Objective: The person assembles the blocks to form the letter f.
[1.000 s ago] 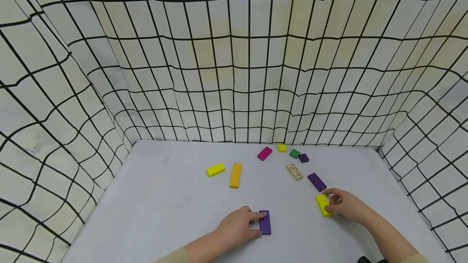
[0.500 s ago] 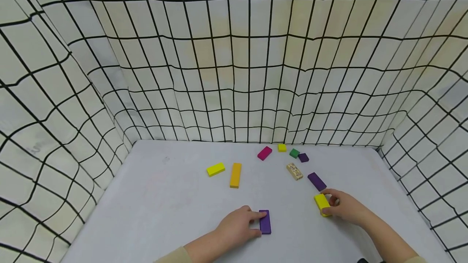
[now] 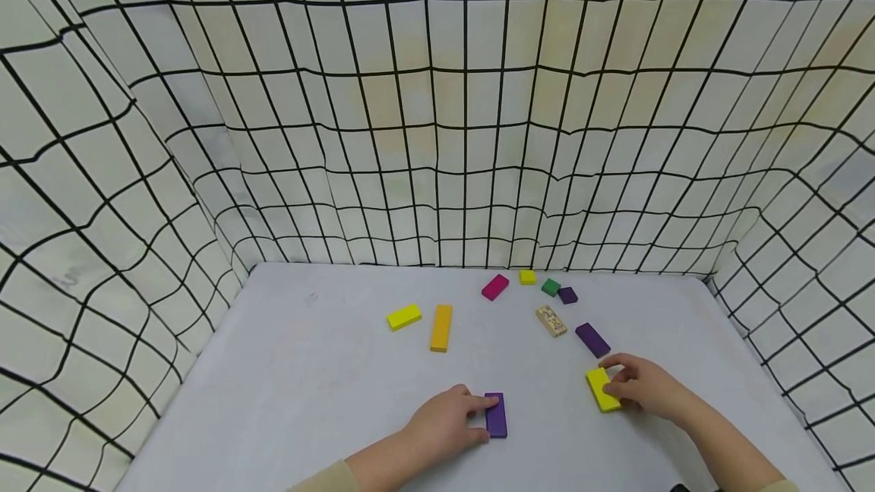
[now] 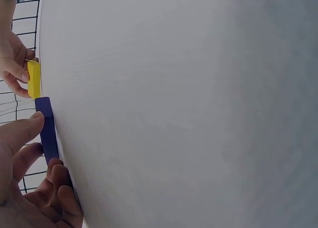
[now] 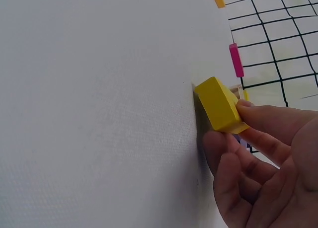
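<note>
Head view: nearest, the left hand (image 3: 447,420) holds a purple block (image 3: 497,420), broad face up, thumb by its six o'clock end, a finger toward twelve. The block looks light, stiff and smooth; a gentle pinch across its ends should be enough. Between two and three o'clock from it, the right hand (image 3: 645,387) pinches a yellow block (image 3: 601,391). The right wrist view shows that block tilted; whether it touches the bench (image 3: 307,386) cannot be told. It seems just as rigid and hardly fragile, perhaps slightly slippery; opposite narrow edges look the surest hold. Just beyond, at its twelve o'clock, lies a dark purple block (image 3: 592,340), best taken across its width. Farther, at eleven o'clock from the yellow block, is a patterned block (image 3: 551,321), likely equally light.
</note>
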Demonstrator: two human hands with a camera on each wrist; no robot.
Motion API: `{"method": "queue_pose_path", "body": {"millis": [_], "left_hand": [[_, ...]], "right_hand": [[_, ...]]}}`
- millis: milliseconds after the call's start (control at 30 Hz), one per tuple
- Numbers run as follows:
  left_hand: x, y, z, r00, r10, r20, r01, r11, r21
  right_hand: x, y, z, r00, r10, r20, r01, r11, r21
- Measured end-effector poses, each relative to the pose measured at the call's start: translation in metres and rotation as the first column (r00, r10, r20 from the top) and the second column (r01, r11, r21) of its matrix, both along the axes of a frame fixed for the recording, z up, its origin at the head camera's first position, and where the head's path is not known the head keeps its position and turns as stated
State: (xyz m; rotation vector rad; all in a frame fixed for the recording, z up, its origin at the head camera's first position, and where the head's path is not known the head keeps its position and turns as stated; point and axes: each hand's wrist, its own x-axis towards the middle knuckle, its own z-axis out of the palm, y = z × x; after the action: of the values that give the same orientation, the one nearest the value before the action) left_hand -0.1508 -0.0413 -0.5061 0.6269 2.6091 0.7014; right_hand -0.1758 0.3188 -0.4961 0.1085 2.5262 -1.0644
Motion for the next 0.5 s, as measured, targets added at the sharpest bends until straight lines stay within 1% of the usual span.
{"method": "queue_pose_path", "body": {"millis": [167, 267, 500], "left_hand": [[0.000, 0.000, 0.000, 1.000, 0.004, 0.007, -0.004, 1.000, -0.003], [0.000, 0.000, 0.001, 1.000, 0.004, 0.013, -0.004, 1.000, -0.002], [0.001, 0.000, 0.003, 1.000, 0.004, 0.002, -0.004, 1.000, 0.000]], "right_hand": [[-0.004, -0.003, -0.003, 1.000, -0.014, 0.018, 0.015, 0.999, -0.048], [-0.007, -0.007, -0.005, 1.000, -0.014, 0.012, 0.015, 0.997, -0.073], [-0.015, -0.032, -0.003, 0.999, -0.023, -0.023, 0.021, 0.994, -0.105]]}}
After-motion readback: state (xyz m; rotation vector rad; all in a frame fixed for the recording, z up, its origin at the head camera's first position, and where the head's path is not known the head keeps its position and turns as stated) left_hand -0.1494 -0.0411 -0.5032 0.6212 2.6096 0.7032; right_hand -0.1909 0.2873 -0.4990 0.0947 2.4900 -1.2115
